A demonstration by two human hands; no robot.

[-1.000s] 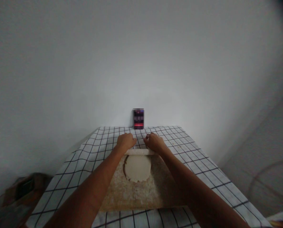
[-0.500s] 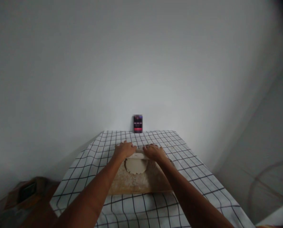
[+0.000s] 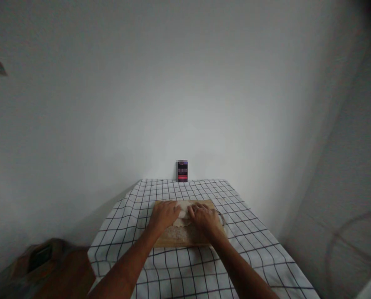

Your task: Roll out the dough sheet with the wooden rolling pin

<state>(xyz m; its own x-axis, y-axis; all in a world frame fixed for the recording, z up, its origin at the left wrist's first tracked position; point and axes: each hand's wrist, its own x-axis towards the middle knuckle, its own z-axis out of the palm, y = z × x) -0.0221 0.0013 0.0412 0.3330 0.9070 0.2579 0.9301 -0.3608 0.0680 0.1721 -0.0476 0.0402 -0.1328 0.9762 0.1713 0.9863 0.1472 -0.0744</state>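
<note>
A pale, flattened sheet of dough (image 3: 182, 223) lies on a floured wooden board (image 3: 179, 241). Across it runs a light rolling pin (image 3: 184, 214), of which only a short middle stretch shows between my hands. My left hand (image 3: 165, 213) bears on the pin's left part, fingers curled over it. On the right part is my right hand (image 3: 205, 215), knuckles up and fingers bent over the pin. Both hands hide the pin's ends and the sides of the dough.
A black-and-white checked cloth (image 3: 179, 270) covers the table. At its far edge a dark, blurred phone-like screen (image 3: 182, 171) leans against the white wall (image 3: 185, 104). Lower left, beyond the table, stands a brown box-like object (image 3: 40, 257).
Both hands have drawn back toward me with the rolling pin, from the dough's far edge to over its middle. The board's far edge now shows, and the camera view has tilted up slightly.
</note>
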